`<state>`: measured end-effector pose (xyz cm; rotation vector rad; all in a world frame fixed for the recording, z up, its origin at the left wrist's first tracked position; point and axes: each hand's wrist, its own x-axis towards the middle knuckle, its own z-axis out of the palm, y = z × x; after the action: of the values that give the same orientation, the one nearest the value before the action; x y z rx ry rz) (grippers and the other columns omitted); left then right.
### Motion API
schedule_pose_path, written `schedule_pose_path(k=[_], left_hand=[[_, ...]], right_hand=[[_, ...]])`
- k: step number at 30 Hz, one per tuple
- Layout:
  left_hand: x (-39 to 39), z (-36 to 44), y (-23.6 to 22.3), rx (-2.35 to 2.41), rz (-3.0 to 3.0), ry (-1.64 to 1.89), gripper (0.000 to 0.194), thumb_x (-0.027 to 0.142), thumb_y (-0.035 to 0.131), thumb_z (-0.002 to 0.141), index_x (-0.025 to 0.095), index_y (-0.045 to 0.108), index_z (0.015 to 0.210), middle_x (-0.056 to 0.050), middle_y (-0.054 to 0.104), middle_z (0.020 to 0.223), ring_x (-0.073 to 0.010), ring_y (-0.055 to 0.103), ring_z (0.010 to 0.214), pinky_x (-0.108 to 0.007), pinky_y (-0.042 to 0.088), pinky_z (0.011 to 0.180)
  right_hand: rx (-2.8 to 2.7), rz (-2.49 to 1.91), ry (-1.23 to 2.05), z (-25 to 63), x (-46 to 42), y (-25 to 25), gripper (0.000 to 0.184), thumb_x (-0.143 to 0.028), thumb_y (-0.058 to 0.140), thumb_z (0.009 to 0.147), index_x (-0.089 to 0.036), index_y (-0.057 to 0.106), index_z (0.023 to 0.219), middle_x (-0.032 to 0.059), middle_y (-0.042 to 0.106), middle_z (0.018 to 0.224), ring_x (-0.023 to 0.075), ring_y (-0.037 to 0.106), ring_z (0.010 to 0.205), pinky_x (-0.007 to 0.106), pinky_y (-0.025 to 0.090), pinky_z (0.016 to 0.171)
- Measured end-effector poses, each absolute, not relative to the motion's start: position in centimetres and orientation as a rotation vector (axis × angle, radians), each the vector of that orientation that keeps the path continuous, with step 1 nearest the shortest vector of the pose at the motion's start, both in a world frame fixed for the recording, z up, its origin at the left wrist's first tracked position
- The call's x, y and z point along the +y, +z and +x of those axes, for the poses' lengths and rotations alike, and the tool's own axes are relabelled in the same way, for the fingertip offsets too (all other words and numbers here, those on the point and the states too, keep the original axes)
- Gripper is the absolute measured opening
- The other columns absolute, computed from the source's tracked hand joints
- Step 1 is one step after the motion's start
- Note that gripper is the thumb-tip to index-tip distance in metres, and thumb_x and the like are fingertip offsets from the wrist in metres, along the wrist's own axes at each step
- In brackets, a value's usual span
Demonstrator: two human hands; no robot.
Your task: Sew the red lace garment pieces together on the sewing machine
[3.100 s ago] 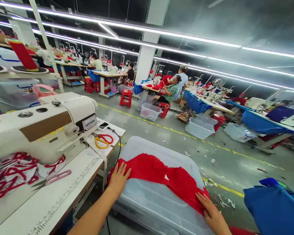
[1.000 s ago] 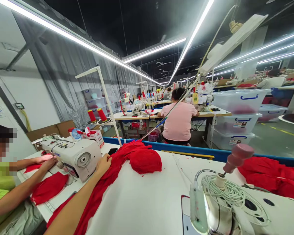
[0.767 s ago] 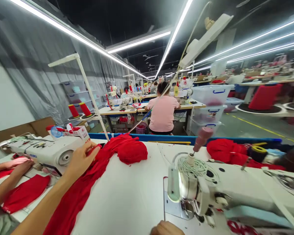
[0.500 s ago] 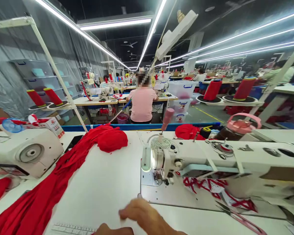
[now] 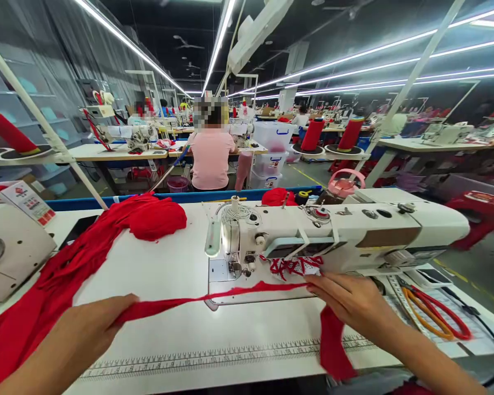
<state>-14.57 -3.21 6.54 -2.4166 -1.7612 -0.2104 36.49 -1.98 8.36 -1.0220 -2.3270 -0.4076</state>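
Observation:
A red fabric strip point(image 5: 177, 302) is stretched between my hands, in front of the white sewing machine point(image 5: 296, 225). My left hand point(image 5: 86, 329) is closed on its left end. On the other side my right hand point(image 5: 354, 299) pinches the strip beside the machine bed, and a loose red tail hangs below toward the table's front edge. Red-and-white trim pieces point(image 5: 292, 267) lie under the machine arm, close to my right fingertips. A long heap of red fabric point(image 5: 94, 241) runs along the left side of the table.
A printed ruler point(image 5: 206, 354) runs along the table's front. Orange- and red-handled scissors point(image 5: 436, 312) lie at the right. Another machine point(image 5: 8, 252) stands at the left. A person in a pink top point(image 5: 211, 159) sits ahead. Red thread cones point(image 5: 313, 134) stand behind the machine.
My hands have moved apart, and the red strip now shows pulled out between them. The view has shifted to the right, bringing the machine's right end and the orange- and red-handled scissors into sight.

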Motion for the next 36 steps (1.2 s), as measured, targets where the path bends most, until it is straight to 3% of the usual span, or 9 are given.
schedule_pose_path(k=[2,5,9,11,13,15,17,23,36], left_hand=[[-2.5,-15.1,5.8,-1.592,-2.269,-0.096,0.055,0.006,0.031,0.088,0.024,0.072,0.121,-0.008,0.076,0.094,-0.0272,0.073,0.078,-0.039,0.055,0.068],[-3.2,-16.3,2.9,-1.397,-2.249,-0.101,0.064,0.002,0.032,0.084,0.019,0.059,0.139,-0.014,0.073,0.114,-0.0334,0.069,0.107,-0.053,0.050,0.096],[-5.8,-15.6,0.2,-1.292,-2.417,-0.333,0.067,0.016,0.045,0.087,0.022,0.038,0.153,-0.012,0.054,0.148,-0.0335,0.053,0.134,-0.049,0.048,0.104],[-7.0,-12.5,0.2,-1.309,-2.471,-0.493,0.059,0.022,0.048,0.094,0.023,0.040,0.152,-0.008,0.056,0.145,-0.0286,0.054,0.133,-0.042,0.049,0.105],[-7.9,-7.8,0.3,-1.256,-2.514,-0.713,0.047,0.023,0.051,0.098,0.019,0.049,0.144,-0.008,0.066,0.131,-0.0208,0.061,0.122,-0.027,0.052,0.099],[-8.3,-2.6,-0.1,-1.186,-2.560,-0.818,0.035,0.018,0.047,0.101,0.014,0.056,0.135,-0.009,0.070,0.121,-0.0183,0.063,0.115,-0.025,0.050,0.098],[-8.3,1.5,-0.9,-1.129,-2.522,-0.833,0.036,0.025,0.038,0.107,0.009,0.060,0.130,-0.011,0.072,0.118,-0.0192,0.065,0.111,-0.026,0.049,0.096],[-8.1,4.7,-2.4,-1.181,-2.342,-0.887,0.047,0.041,0.033,0.109,0.014,0.069,0.121,-0.006,0.075,0.113,-0.0204,0.065,0.100,-0.034,0.043,0.089],[-8.2,4.5,-2.7,-1.414,-2.305,-0.937,0.044,0.037,0.035,0.107,0.012,0.066,0.126,-0.010,0.073,0.111,-0.0236,0.060,0.095,-0.041,0.039,0.089]], right_hand=[[-2.281,-1.011,-0.698,36.3,-2.1,6.7,0.027,-0.009,0.045,0.101,-0.017,0.068,0.111,0.0053,0.072,0.085,0.0159,0.068,0.071,0.026,0.050,0.066],[-2.377,-0.958,-0.745,35.2,-3.5,3.4,0.039,-0.001,0.035,0.098,-0.015,0.067,0.114,0.0092,0.073,0.098,0.0191,0.069,0.088,0.031,0.052,0.079],[-2.446,-0.941,-0.603,33.8,-5.4,0.9,0.042,0.001,0.033,0.096,-0.012,0.066,0.119,0.0114,0.072,0.102,0.0217,0.066,0.095,0.038,0.051,0.086],[-2.443,-0.957,-0.490,32.9,-5.8,1.2,0.035,-0.005,0.039,0.098,-0.012,0.065,0.121,0.0128,0.071,0.105,0.0231,0.065,0.099,0.040,0.050,0.089],[-2.457,-0.933,-0.319,31.3,-5.8,1.8,0.030,-0.008,0.043,0.100,-0.014,0.064,0.121,0.0117,0.070,0.105,0.0216,0.064,0.097,0.039,0.051,0.087],[-2.470,-0.894,-0.156,29.3,-5.7,2.2,0.029,-0.008,0.043,0.100,-0.015,0.064,0.120,0.0101,0.068,0.102,0.0195,0.062,0.091,0.035,0.051,0.082],[-2.490,-0.896,-0.068,27.3,-5.7,2.0,0.028,-0.008,0.043,0.100,-0.016,0.063,0.117,0.0088,0.067,0.097,0.0186,0.061,0.085,0.032,0.050,0.074],[-2.492,-1.024,-0.052,25.0,-5.9,0.2,0.026,-0.011,0.051,0.099,-0.013,0.061,0.123,0.0061,0.063,0.089,0.0192,0.055,0.076,0.032,0.048,0.068],[-2.420,-1.165,-0.176,24.7,-5.9,-0.5,0.031,-0.021,0.044,0.104,-0.013,0.060,0.129,0.0079,0.063,0.089,0.0218,0.058,0.078,0.035,0.049,0.070]])
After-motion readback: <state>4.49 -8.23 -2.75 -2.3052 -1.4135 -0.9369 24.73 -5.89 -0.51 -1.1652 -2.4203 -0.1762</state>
